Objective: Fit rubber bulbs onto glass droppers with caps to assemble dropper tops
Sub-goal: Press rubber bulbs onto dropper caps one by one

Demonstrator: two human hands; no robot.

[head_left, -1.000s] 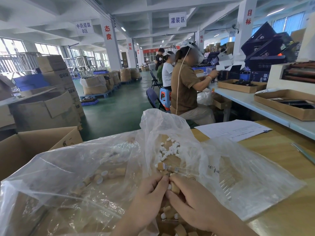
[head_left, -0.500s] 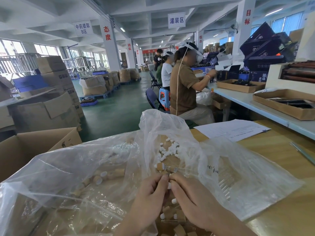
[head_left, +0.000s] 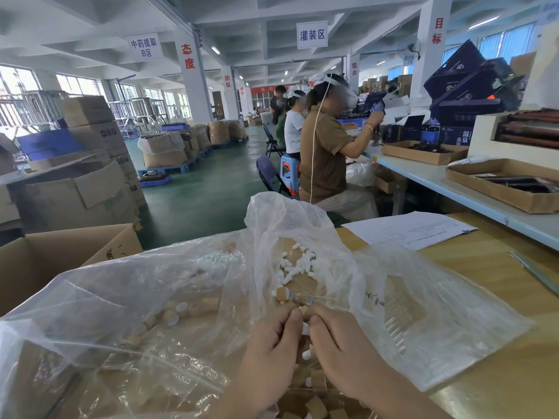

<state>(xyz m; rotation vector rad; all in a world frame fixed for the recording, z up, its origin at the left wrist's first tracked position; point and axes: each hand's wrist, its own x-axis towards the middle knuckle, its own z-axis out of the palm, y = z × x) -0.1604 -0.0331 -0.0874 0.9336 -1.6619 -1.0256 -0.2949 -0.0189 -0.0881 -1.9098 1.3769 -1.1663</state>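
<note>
Both hands meet near the front edge of the table [head_left: 499, 313], fingers curled. The left hand [head_left: 272, 343] and the right hand [head_left: 341, 349] pinch one small tan cap [head_left: 304, 309] between them (a white bulb [head_left: 305, 328] shows just below). Just beyond lies a dropper [head_left: 290, 295], and farther off a heap of bulbs [head_left: 298, 264] in a plastic bag [head_left: 438, 328].

A printed paper sheet [head_left: 408, 232] lies flat on the wooden table [head_left: 499, 297] at my right. At my left stands an open cardboard box [head_left: 60, 255]. Further away I see a worker in a brown shirt [head_left: 326, 158], seated at a pale blue bench [head_left: 423, 176] on which a shallow cardboard tray [head_left: 484, 192] rests. A blue stool [head_left: 289, 173] stands just beside this worker. Stacked cartons [head_left: 90, 122] stand on the green floor [head_left: 211, 182], and a white sign [head_left: 312, 35] hangs from the ceiling.
</note>
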